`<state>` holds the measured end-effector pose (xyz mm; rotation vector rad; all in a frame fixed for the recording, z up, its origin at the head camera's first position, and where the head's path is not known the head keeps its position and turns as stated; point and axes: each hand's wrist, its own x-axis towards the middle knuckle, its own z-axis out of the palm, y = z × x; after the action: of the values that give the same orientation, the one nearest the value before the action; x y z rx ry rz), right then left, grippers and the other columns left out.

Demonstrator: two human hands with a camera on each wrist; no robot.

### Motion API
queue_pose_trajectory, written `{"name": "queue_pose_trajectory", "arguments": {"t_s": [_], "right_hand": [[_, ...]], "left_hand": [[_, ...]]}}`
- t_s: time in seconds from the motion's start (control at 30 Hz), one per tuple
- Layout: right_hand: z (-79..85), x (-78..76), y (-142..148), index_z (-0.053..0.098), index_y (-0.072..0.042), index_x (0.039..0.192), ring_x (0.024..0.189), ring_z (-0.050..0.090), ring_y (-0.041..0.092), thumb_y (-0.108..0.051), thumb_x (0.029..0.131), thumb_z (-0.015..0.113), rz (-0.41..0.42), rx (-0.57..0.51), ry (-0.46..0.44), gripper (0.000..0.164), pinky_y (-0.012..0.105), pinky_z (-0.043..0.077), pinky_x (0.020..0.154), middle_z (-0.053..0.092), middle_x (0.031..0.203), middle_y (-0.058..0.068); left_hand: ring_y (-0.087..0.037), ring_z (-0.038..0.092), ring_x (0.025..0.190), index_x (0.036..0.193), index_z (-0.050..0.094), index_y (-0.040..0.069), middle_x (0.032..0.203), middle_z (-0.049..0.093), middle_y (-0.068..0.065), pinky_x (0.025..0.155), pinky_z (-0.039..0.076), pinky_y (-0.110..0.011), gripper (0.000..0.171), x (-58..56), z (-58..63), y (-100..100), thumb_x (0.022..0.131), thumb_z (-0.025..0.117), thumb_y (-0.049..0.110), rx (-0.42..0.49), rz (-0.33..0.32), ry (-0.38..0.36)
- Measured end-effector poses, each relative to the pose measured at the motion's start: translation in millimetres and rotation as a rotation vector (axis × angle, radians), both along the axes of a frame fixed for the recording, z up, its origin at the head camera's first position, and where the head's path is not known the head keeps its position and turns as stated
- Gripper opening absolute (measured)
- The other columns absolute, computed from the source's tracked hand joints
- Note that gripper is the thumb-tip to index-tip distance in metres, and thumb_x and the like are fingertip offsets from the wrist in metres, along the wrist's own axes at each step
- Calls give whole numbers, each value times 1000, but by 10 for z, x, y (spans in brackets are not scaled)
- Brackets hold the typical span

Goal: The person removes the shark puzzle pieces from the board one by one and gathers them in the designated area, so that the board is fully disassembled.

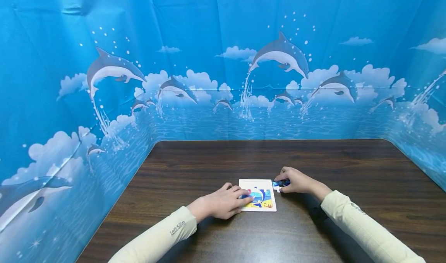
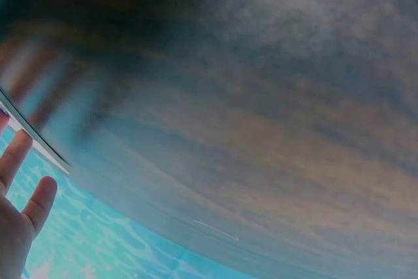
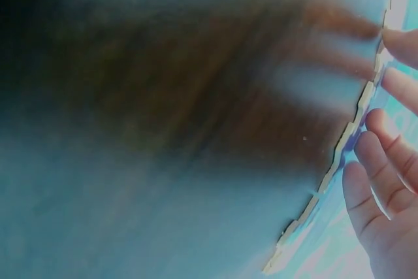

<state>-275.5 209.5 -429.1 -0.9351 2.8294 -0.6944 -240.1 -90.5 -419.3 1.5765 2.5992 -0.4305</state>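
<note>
A square white-framed puzzle board [image 1: 258, 181] lies on the table in the head view, its picture showing a dolphin over blue and yellow. My left hand [image 1: 228, 201] rests on its left side, fingers spread flat across the frame and picture. Just off the board's right edge sits a group of loose puzzle pieces [image 1: 276, 184], blue and white. My right hand [image 1: 299, 181] reaches over them, thumb and fingers bent around the group; I cannot tell if they pinch a piece. In the right wrist view, fingertips [image 3: 358, 178] lie along the pieces' thin edges [image 3: 339, 151].
The dark wood-grain table [image 1: 195, 158] spreads around the board on every side. A blue curtain [image 1: 209, 62] printed with dolphins and waves hangs behind and beside it. Pale sleeves [image 1: 163, 232] cover both forearms.
</note>
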Motion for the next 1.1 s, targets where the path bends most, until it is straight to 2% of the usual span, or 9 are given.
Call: {"name": "queue_pose_trajectory", "arguments": {"t_s": [0.23, 0.37, 0.6, 0.77, 0.93, 1.1], "right_hand": [[0, 3, -1, 70, -4, 110, 75, 44, 14, -15, 79, 70, -2, 2, -12, 33, 21, 36, 61, 55, 90, 5], [11, 17, 7, 70, -3, 108, 78, 48, 15, -14, 80, 70, -13, -20, -13, 31, 24, 41, 65, 57, 92, 7], [108, 56, -38, 69, -5, 102, 86, 53, 20, -12, 79, 72, -91, -173, -94, 25, 31, 46, 71, 60, 99, 9], [150, 116, -154, 68, -1, 102, 82, 52, 21, -13, 78, 74, -32, -235, -120, 27, 25, 44, 65, 60, 97, 12], [126, 164, -252, 68, -1, 103, 79, 51, 17, -16, 76, 76, 26, -203, -114, 32, 22, 42, 64, 60, 97, 11], [98, 198, -303, 69, -2, 103, 77, 48, 15, -19, 75, 78, 25, -162, -117, 34, 21, 39, 62, 58, 96, 8]], "left_hand": [[-17, 38, 132, 149, 25, 28, 151, 33, 2, 104, 35, -43, 51, 8, -3, 3, 100, 38, 35, 4, -4, 10], [-17, 38, 133, 149, 25, 28, 150, 33, 3, 105, 34, -43, 51, 6, -3, 3, 100, 38, 35, 0, -5, 10], [-18, 38, 132, 149, 24, 29, 150, 33, 3, 104, 35, -43, 52, -14, -4, -4, 100, 38, 37, 1, -6, 10], [-18, 38, 132, 149, 25, 29, 150, 34, 2, 105, 34, -44, 52, -9, 24, -15, 100, 39, 37, 8, 10, 4], [-18, 38, 133, 149, 26, 29, 150, 35, 2, 105, 34, -44, 51, 17, 40, -18, 100, 39, 36, 9, 18, -2], [-18, 39, 133, 148, 27, 29, 149, 36, 1, 105, 35, -44, 51, 45, 25, -30, 100, 40, 37, 25, 16, 1]]}}
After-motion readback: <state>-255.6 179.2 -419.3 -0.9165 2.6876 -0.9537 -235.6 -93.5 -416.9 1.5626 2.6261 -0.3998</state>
